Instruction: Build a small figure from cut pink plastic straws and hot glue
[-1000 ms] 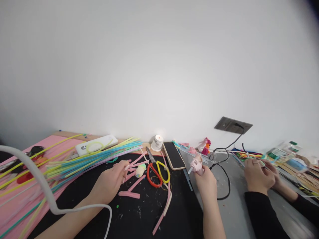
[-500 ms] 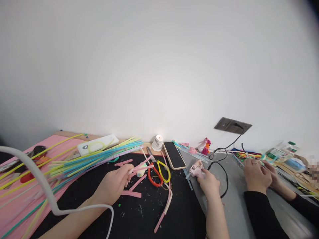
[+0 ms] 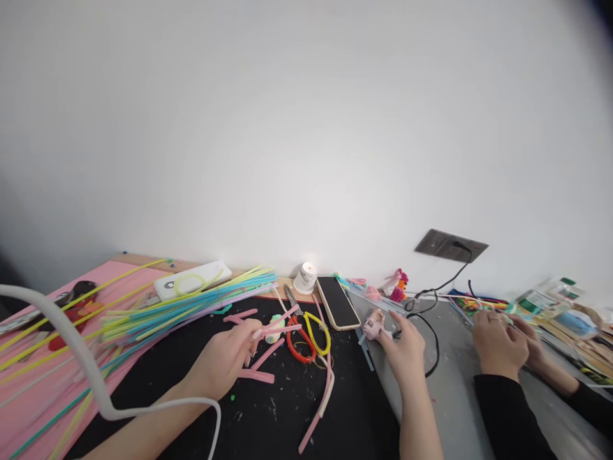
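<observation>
My left hand [image 3: 234, 358] is closed in a pinch on pink pipe cleaners [image 3: 280, 329], whose ends point right over the black mat. Below its fingers lie more pink pipe cleaner pieces [image 3: 257, 375]. My right hand [image 3: 405, 348] has its thumb and fingers spread beside a small pink hot glue gun [image 3: 374, 324] on the grey table; the thumb tip is at the gun, and whether it touches cannot be made out. Between my hands are scissors [image 3: 301, 345] with one red and one yellow handle loop, and a long pink pipe cleaner [image 3: 313, 421].
A phone [image 3: 338, 303] and a white paper cup [image 3: 305, 278] stand near the wall. Bundled coloured pipe cleaners [image 3: 191, 306] and a white power bank [image 3: 194, 280] lie left. A white cable [image 3: 86, 358] crosses the front left. A co-worker's hands [image 3: 502, 345] work at the right.
My right hand has loosened from around the glue gun, its fingers now spread. My left hand still pinches the pink pipe cleaners. The view has shifted slightly.
</observation>
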Motion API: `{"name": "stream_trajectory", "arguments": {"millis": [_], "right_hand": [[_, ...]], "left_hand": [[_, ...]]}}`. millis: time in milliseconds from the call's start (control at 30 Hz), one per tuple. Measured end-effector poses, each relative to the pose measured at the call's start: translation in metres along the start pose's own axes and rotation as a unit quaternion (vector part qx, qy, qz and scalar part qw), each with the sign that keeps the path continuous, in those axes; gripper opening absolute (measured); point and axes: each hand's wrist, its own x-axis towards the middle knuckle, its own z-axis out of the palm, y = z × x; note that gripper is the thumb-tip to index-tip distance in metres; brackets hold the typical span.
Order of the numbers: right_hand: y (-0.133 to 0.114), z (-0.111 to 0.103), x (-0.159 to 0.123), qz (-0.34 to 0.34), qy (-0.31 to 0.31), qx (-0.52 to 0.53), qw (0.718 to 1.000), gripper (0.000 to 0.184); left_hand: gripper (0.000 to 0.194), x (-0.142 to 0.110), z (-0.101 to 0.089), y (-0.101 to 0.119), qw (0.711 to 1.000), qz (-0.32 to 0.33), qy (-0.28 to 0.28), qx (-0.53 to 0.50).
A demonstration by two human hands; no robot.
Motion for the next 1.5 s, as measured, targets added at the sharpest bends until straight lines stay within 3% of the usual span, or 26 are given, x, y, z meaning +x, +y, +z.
{"name": "stream_trajectory", "arguments": {"millis": [33,100,267,333,400,567,767,1267,1500], "right_hand": [[-0.009,-0.001,-0.002,-0.014,0.017,0.022,1.0,0.043],[-0.033,-0.003,-0.011,-0.07,0.037,0.163,0.983,0.044],[-0.103,0.001,-0.048,-0.225,-0.109,0.262,0.932,0.05],[-0.121,0.006,-0.06,-0.284,-0.14,0.267,0.91,0.056],[-0.132,0.011,-0.068,-0.325,-0.139,0.263,0.897,0.051],[-0.136,0.02,-0.075,-0.357,-0.113,0.271,0.887,0.028],[-0.136,0.022,-0.076,-0.359,-0.094,0.281,0.885,0.018],[-0.139,0.022,-0.077,-0.356,-0.091,0.268,0.89,0.01],[-0.14,0.021,-0.074,-0.356,-0.096,0.275,0.888,0.012]], "left_hand": [[0.024,0.0,0.0,0.001,1.0,0.001,-0.007,-0.014],[0.025,0.0,0.001,0.002,0.998,0.0,-0.028,-0.05],[0.027,0.001,0.008,0.002,0.994,0.016,-0.083,-0.068],[0.029,0.001,0.01,0.001,0.994,0.02,-0.093,-0.054],[0.027,0.002,0.01,0.002,0.993,0.02,-0.105,-0.047],[0.027,0.004,0.01,0.004,0.992,0.018,-0.116,-0.035],[0.029,0.002,0.01,0.004,0.991,0.013,-0.124,-0.05],[0.025,0.002,0.016,-0.002,0.989,-0.003,-0.121,-0.085],[0.026,0.004,0.011,0.002,0.994,0.019,-0.106,0.007]]}}
